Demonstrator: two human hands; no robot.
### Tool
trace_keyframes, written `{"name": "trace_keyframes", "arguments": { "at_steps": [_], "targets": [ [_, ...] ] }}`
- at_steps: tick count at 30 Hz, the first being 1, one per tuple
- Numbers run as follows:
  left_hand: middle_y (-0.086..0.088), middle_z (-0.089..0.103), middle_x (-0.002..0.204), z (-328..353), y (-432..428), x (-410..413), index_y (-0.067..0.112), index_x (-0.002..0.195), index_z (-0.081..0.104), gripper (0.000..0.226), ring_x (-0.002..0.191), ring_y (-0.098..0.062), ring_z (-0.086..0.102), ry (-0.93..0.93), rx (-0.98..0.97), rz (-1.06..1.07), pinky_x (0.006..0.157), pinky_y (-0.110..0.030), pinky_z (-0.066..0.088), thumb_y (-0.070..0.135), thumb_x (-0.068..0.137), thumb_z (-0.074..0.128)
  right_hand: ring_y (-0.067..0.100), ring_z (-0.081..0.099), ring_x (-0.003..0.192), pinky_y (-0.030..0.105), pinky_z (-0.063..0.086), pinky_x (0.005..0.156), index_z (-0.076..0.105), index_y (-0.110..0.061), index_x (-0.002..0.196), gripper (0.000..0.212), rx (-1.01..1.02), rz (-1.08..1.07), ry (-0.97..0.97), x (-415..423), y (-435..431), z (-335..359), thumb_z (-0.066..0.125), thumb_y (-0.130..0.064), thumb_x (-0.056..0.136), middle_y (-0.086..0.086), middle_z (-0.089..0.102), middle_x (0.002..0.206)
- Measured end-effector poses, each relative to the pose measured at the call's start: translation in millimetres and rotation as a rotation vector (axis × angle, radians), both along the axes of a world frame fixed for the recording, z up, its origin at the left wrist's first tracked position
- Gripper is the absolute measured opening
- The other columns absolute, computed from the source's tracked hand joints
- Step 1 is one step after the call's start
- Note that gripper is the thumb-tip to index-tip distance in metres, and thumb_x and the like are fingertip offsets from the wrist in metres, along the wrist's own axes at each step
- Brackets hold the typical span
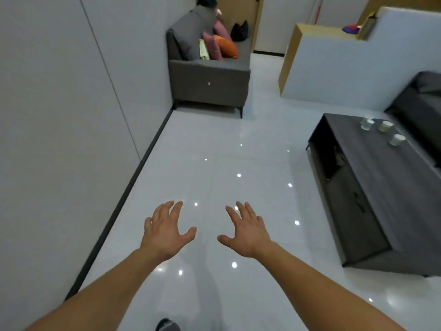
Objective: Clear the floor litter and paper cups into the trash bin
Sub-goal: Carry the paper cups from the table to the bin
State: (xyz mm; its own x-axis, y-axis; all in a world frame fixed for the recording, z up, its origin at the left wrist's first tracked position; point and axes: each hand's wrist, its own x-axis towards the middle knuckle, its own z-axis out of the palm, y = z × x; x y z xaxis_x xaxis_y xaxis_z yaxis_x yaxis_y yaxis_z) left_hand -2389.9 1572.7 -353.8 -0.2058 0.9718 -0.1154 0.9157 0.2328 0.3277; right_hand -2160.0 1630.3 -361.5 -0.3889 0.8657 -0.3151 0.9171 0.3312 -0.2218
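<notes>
My left hand (165,229) and my right hand (247,229) are stretched out in front of me over the glossy white floor (214,151), palms down, fingers spread, holding nothing. Three white paper cups (385,126) stand on the far end of a dark grey coffee table (381,177) at the right, well beyond my right hand. No trash bin and no litter on the floor show in this view.
A grey sofa (210,77) with pink and orange cushions stands against the left wall ahead. A white and wood partition (334,68) rises at the back right, a dark sofa (422,108) behind the table. A dark shoe tip (167,326) shows at the bottom edge.
</notes>
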Motion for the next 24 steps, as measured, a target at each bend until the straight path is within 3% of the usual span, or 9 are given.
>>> {"name": "trace_keyframes", "arguments": {
  "at_steps": [16, 24],
  "targets": [
    [0.003, 0.018, 0.155, 22, 358, 132, 0.027, 0.150, 0.018, 0.083, 0.144, -0.017, 0.011, -0.002, 0.128, -0.493, 0.113, -0.042, 0.019, 0.068, 0.082, 0.045, 0.023, -0.016, 0.149, 0.051, 0.004, 0.119, -0.002, -0.034, 0.155, 0.091, 0.108, -0.508, -0.017, 144, 248, 28, 0.042, -0.072, 0.085, -0.001, -0.011, 0.163],
    [0.004, 0.017, 0.155, 13, 499, 250, 0.031, 0.150, 0.016, 0.086, 0.145, -0.016, 0.009, 0.004, 0.108, -0.670, 0.114, -0.041, 0.019, 0.072, 0.079, 0.041, 0.023, -0.017, 0.148, 0.053, 0.004, 0.118, 0.000, -0.033, 0.155, 0.092, 0.125, -0.687, -0.005, 246, 360, 17, 0.045, -0.072, 0.084, -0.002, -0.011, 0.163]
  ]
}}
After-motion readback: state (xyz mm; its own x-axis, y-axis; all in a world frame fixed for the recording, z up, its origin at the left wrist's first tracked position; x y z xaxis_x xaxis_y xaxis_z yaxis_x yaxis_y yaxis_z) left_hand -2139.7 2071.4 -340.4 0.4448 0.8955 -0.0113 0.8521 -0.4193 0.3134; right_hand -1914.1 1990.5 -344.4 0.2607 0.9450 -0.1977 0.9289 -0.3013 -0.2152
